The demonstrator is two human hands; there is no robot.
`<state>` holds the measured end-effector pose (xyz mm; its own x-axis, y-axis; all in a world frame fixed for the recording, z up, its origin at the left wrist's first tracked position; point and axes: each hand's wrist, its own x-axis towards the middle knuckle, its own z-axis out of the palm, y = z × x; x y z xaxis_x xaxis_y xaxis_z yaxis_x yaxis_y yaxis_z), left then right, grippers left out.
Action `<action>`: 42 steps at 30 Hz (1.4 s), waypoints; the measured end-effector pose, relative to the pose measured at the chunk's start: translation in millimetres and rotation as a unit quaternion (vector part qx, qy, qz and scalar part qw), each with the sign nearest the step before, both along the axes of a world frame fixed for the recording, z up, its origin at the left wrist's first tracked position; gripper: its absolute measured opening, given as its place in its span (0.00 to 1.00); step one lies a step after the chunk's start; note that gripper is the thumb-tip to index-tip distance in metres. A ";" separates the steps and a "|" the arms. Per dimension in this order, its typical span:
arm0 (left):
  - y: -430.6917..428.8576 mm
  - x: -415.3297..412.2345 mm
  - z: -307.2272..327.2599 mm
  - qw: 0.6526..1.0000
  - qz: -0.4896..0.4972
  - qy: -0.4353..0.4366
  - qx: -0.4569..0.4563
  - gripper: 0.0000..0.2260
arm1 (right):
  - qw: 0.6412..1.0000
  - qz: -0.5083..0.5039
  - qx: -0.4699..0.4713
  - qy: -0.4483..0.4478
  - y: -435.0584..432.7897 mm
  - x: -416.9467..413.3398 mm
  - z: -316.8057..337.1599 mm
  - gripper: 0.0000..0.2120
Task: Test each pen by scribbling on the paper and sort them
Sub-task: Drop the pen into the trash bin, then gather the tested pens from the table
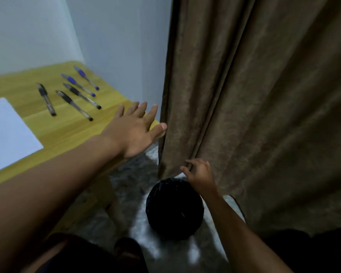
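Five pens (71, 91) lay in a row on the table (53, 129), right of the paper (6, 131). Our left hand (136, 129) hovered flat and empty just short of them; our right hand (199, 174), loosely spread, held nothing above the black bin (174, 209). Judging by this, we next needed to pick a pen.

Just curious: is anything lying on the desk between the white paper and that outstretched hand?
In the head view, only bare wooden desk lies between the paper and the left hand; the pens lie farther back.
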<state>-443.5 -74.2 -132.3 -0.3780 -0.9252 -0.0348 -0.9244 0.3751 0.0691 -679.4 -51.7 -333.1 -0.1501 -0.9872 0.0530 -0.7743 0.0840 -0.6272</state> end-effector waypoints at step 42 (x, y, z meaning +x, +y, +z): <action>-49.7 126.5 20.8 0.859 0.457 0.209 -0.100 0.22 | 0.957 0.289 0.001 0.037 -200.8 256.3 245.4 0.27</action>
<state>-317.0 -124.0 -111.5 0.5684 -0.8138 0.1210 -0.7490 -0.4510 0.4855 -423.1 -252.5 -87.7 0.4254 -0.9041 0.0403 -0.7343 -0.3708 -0.5686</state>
